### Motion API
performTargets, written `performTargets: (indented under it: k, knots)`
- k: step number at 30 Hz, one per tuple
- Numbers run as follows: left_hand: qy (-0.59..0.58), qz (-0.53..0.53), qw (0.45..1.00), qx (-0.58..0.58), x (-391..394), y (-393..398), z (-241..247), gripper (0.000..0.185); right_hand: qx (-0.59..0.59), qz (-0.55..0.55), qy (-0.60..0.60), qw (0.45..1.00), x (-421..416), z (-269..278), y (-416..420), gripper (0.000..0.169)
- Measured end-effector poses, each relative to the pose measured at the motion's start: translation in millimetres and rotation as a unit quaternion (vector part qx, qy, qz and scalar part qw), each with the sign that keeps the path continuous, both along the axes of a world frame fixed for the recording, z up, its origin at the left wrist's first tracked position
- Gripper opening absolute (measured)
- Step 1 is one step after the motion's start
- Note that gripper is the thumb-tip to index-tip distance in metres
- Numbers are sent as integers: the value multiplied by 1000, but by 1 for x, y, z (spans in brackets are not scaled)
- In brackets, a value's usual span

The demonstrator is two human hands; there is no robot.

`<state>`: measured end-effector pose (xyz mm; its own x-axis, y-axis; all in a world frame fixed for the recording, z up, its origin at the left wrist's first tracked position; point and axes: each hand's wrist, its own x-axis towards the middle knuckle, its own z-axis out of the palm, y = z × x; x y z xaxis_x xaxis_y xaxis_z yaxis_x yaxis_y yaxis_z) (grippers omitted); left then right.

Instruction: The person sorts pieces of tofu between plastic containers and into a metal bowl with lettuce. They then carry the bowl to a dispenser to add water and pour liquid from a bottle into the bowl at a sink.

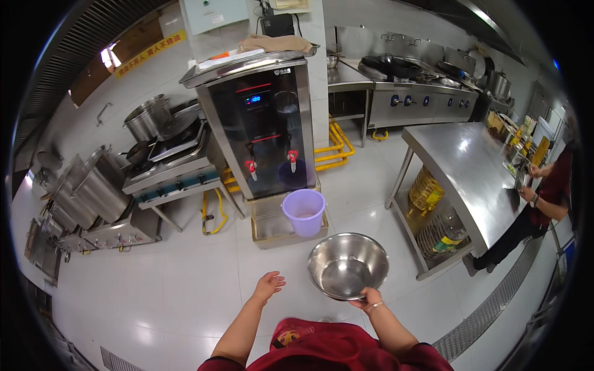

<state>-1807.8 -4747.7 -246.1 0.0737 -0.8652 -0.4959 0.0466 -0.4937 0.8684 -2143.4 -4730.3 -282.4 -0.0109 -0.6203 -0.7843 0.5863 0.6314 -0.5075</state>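
Note:
My right hand (368, 299) grips the near rim of a stainless steel basin (345, 273), with the thumb over its edge. The basin tilts towards me and shows a bare inside. To its left, my left hand (270, 286) is held out in the air with fingers apart and nothing in it. Ahead of both hands, a purple plastic bucket (304, 211) stands on the metal drip tray (271, 227) of a tall water boiler (269, 120). The boiler has a black glass front and two red-handled taps (292, 160), one of them above the bucket.
A steel worktable (457, 160) with oil bottles (441, 234) on its lower shelf stands at right; a co-worker (550, 190) is at its far side. Gas stoves with pots (100, 185) line the left. Yellow gas pipes (336, 148) run low behind the boiler. A floor drain grate (492, 306) curves at right.

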Motion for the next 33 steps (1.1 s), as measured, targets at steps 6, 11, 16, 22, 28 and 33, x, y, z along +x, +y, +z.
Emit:
performTargets:
  k: [6,11,16,22,28,33]
  knots:
    - [-133,-98,978,-124,47,-200,-7,34,2,23,25,999,79,-19,-187,38]
    - [-260,-143,904,-308,64,-367,-6,37,37,6,-11,999,139,-28,-286,36]
    - [-377,-248,804,-388,34,-487,57,46,89,-34,1,995,169,-29,-353,28]
    - [-446,-329,759,-342,-1,-544,28,43,97,-57,16,994,188,-11,-394,36]
    - [-484,-364,716,-347,-3,-495,30,47,76,-63,36,994,197,-41,-416,34]
    - [-476,-421,710,-304,6,-480,18,56,106,-44,27,993,197,-34,-429,38]
